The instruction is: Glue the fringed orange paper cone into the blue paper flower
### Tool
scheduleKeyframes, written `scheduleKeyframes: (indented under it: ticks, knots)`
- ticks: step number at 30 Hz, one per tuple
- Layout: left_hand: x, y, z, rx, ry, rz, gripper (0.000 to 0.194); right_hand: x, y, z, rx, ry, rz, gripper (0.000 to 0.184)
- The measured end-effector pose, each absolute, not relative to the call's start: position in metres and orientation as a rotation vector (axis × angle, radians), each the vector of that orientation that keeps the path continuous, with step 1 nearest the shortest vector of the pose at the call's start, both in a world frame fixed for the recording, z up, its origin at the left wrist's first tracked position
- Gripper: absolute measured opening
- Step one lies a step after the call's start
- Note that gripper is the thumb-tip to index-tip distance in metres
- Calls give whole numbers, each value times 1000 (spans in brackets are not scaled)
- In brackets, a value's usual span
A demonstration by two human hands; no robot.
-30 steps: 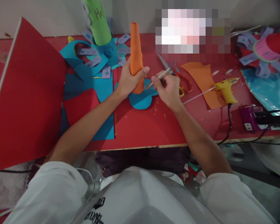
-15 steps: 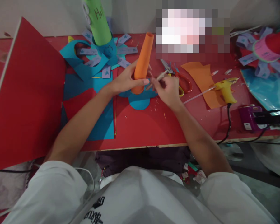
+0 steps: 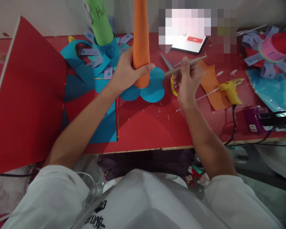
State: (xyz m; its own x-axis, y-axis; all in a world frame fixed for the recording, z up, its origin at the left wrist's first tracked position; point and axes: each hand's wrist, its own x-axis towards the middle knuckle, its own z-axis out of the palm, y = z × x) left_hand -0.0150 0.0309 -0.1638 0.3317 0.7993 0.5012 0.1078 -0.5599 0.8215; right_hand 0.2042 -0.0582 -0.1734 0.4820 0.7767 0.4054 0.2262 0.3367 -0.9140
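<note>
My left hand (image 3: 131,70) is wrapped round the lower part of an orange paper tube (image 3: 141,41), which stands upright. At its foot spreads a blue petal-shaped base (image 3: 153,90), close above or on the table; which one I cannot tell. My right hand (image 3: 190,79) is closed on a thin pale stick (image 3: 195,60), pencil-like, with one end toward the blue petals and the other pointing up right. Partly behind that hand lies a pair of scissors (image 3: 167,62) with its blades showing.
A yellow glue gun (image 3: 231,90) lies to the right near an orange paper piece (image 3: 211,89) and a purple power adapter (image 3: 257,119). A green tube (image 3: 102,25) stands back left. Blue sheets (image 3: 105,127) and a propped red board (image 3: 30,95) are at left. A tablet (image 3: 189,44) sits behind.
The orange tube has straightened and risen, and its blue base has turned so different petals face me. My right hand has moved away to the right with the stick.
</note>
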Motion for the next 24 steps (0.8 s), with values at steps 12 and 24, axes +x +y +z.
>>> scheduleKeyframes:
  ticks: [12, 24]
  knots:
    - [1, 32, -192, 1728, 513, 1468, 39, 196, -60, -191, -1304, -1512, 515, 50]
    - [1, 30, -198, 1771, 523, 1446, 49, 180, -56, -193, -1490, -1808, 416, 47]
